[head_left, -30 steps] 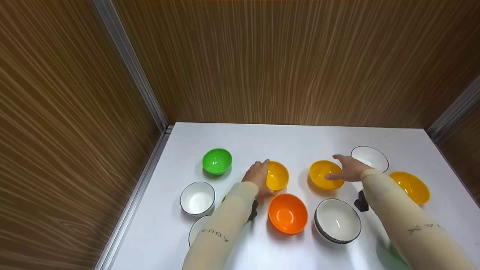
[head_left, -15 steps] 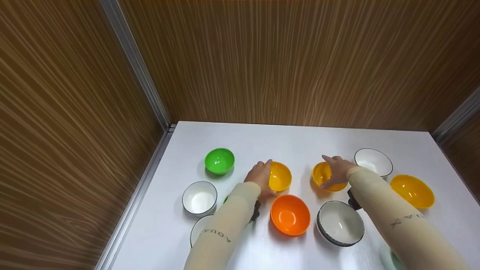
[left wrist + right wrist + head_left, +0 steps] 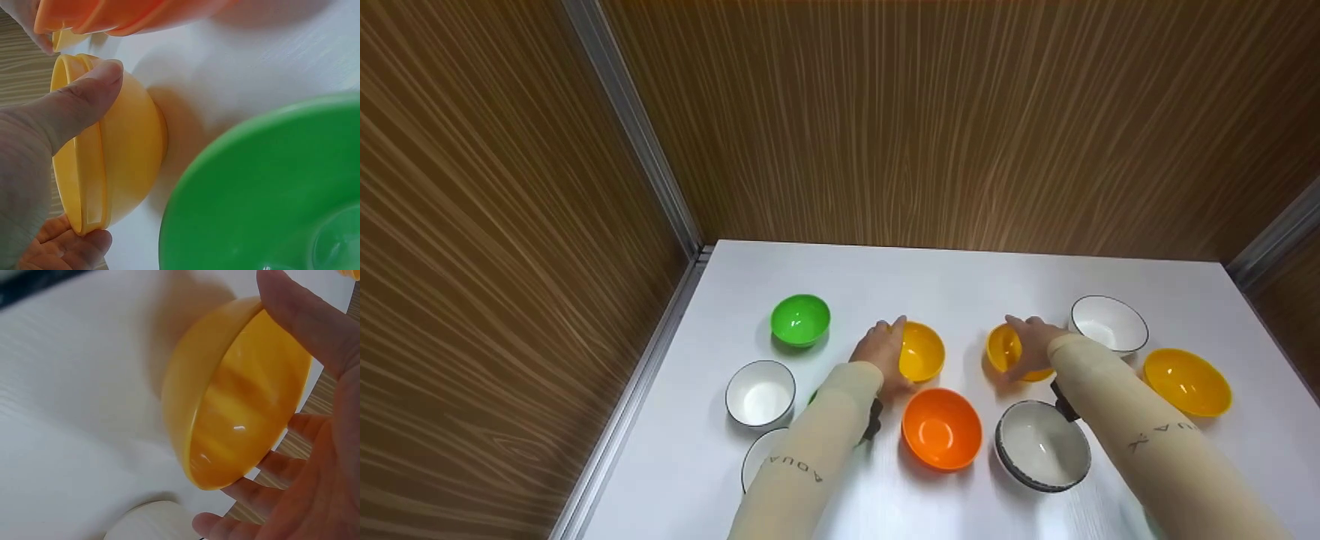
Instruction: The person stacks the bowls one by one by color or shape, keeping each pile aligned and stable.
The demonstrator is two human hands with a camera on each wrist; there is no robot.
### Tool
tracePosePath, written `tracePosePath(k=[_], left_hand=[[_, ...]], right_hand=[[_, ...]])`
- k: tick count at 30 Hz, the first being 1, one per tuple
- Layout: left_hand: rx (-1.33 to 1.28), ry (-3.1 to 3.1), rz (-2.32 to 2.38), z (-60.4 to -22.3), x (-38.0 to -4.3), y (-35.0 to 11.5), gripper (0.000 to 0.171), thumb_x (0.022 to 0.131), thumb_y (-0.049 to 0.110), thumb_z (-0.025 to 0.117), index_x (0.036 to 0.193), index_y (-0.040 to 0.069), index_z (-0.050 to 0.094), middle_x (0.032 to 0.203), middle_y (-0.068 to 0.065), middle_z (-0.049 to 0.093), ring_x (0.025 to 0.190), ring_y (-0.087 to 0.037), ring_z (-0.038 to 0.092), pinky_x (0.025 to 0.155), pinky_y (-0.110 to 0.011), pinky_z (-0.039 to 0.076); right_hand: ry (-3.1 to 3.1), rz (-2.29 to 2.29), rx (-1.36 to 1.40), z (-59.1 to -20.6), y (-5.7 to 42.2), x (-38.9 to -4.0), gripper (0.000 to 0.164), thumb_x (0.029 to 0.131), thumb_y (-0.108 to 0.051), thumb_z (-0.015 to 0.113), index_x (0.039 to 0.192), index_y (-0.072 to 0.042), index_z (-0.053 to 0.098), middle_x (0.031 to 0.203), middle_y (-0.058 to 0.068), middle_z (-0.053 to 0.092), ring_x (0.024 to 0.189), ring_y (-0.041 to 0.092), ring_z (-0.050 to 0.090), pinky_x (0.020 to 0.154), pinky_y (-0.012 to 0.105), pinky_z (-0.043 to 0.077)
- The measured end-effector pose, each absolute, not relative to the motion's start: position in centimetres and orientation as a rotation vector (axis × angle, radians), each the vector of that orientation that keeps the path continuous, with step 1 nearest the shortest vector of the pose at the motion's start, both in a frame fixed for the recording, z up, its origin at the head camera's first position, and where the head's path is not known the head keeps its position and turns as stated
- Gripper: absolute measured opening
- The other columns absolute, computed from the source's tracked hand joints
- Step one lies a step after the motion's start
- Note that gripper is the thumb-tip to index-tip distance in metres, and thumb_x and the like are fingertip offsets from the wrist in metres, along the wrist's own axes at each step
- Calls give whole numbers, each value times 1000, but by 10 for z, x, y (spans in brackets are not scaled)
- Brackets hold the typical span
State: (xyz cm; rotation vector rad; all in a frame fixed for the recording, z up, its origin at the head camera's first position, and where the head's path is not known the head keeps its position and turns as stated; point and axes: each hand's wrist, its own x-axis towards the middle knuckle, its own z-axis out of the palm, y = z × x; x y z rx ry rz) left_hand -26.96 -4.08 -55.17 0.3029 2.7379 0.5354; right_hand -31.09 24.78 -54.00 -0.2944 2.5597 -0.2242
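Side by side in the head view, my two hands reach to yellow bowls. My left hand (image 3: pixel 879 352) grips a pair of nested yellow bowls (image 3: pixel 924 354); the left wrist view shows two rims on these bowls (image 3: pixel 132 152), the thumb on the near side and fingertips on the far side. Around a single yellow bowl (image 3: pixel 1003 348) is my right hand (image 3: pixel 1035 346). In the right wrist view this bowl (image 3: pixel 242 405) is held at its rim between thumb and fingers. Nested orange bowls (image 3: pixel 942 429) stand just in front of the left hand.
A green bowl (image 3: pixel 800 320) and a white bowl (image 3: pixel 760 394) stand left, another white bowl (image 3: pixel 761 454) partly behind the left sleeve. Stacked white bowls (image 3: pixel 1042 446) sit front right. Beyond the right arm are a white bowl (image 3: pixel 1108 324) and a larger yellow bowl (image 3: pixel 1187 382).
My right hand has moved left and down over the yellow bowl, its thumb and fingers coming to the rim. The left hand keeps its grip in place. The head view has shifted slightly.
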Motion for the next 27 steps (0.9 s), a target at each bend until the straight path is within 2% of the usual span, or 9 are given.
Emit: tracePosePath(k=[8, 14, 20, 27], left_hand=[[300, 2727, 543, -552, -269, -39, 114, 68, 34, 88, 155, 22, 15, 150, -12, 33, 135, -23, 36, 113, -36, 29], [285, 2733, 530, -551, -270, -38, 113, 68, 33, 87, 155, 23, 15, 149, -11, 34, 133, -23, 38, 113, -37, 31], [277, 2728, 508, -549, -271, -40, 114, 68, 36, 87, 155, 24, 15, 149, -10, 33, 133, -22, 38, 112, -37, 31], [344, 2768, 479, -553, -274, -47, 119, 65, 47, 86, 155, 21, 14, 142, -10, 38, 126, -22, 43, 110, -35, 35]], right_hand=[[2533, -222, -230, -542, 248, -308, 128, 59, -61, 83, 153, -8, 14, 143, 36, 26, 122, 55, 38, 97, 69, 35], [2543, -222, -229, -546, 250, -311, 127, 59, -59, 84, 153, -8, 15, 142, 36, 28, 120, 54, 40, 97, 69, 35], [2603, -227, -300, -547, 249, -310, 120, 65, -54, 82, 152, -4, 16, 136, 38, 36, 115, 53, 45, 96, 66, 38], [2628, -276, -358, -531, 239, -310, 114, 71, -53, 77, 152, -3, 14, 140, 37, 32, 120, 53, 43, 99, 66, 36]])
